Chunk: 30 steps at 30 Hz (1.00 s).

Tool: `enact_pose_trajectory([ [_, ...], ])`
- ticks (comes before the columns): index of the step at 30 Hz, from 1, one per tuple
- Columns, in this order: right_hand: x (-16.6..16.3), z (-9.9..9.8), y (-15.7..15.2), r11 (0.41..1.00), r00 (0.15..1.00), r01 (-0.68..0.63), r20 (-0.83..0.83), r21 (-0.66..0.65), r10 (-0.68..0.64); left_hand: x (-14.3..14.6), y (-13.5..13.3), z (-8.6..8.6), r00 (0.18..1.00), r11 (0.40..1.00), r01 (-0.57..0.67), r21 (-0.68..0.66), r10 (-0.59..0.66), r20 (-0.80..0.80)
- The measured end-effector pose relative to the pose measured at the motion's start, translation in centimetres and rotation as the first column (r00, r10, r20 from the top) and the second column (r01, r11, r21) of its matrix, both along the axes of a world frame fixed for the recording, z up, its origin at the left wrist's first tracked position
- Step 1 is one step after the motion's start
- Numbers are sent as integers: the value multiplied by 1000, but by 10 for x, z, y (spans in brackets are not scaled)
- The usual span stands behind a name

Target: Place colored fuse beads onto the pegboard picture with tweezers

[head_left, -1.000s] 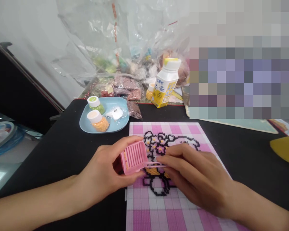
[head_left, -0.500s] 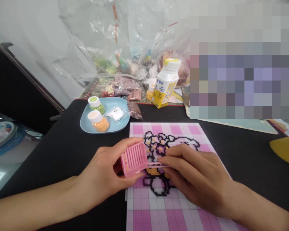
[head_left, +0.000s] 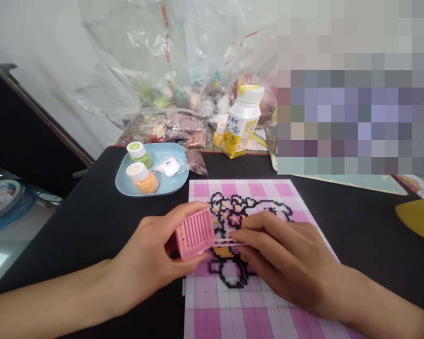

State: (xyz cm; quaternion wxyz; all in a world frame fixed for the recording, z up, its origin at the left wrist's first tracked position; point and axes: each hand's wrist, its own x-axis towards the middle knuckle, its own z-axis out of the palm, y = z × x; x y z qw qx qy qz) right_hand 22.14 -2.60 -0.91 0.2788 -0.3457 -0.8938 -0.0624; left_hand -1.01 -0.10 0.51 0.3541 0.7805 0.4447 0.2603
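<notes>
My left hand (head_left: pixel 151 261) grips a small pink ribbed bead tray (head_left: pixel 194 233), tilted on its side just above the left edge of the pegboard. My right hand (head_left: pixel 286 261) pinches thin pink tweezers (head_left: pixel 226 242) whose tips point left into the tray. Under both hands lies a pink and white checked pegboard (head_left: pixel 247 306) with a black-outlined bead figure (head_left: pixel 233 212) holding yellow and pink beads; my hands cover its middle.
A light blue plate (head_left: pixel 176 184) behind my left hand carries two bead jars and a small white bag. Farther back stand a yellow and white bottle (head_left: pixel 240 122) and clear plastic bags (head_left: pixel 169 70) of beads. A yellow object (head_left: pixel 419 217) lies at the right edge.
</notes>
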Motion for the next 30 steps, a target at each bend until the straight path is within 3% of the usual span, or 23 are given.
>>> enact_pose_trajectory([
  [19, 1, 0, -1, 1000, 1000, 8, 4, 5, -8, 2, 0, 2, 1000, 1000, -15, -15, 15, 16],
  [26, 2, 1, -1, 999, 1000, 16, -16, 33, -15, -3, 2, -3, 999, 999, 32, 39, -31, -16],
  [30, 3, 2, -1, 997, 998, 52, -33, 52, -50, -5, 7, -4, 997, 995, -65, 81, 69, -48],
])
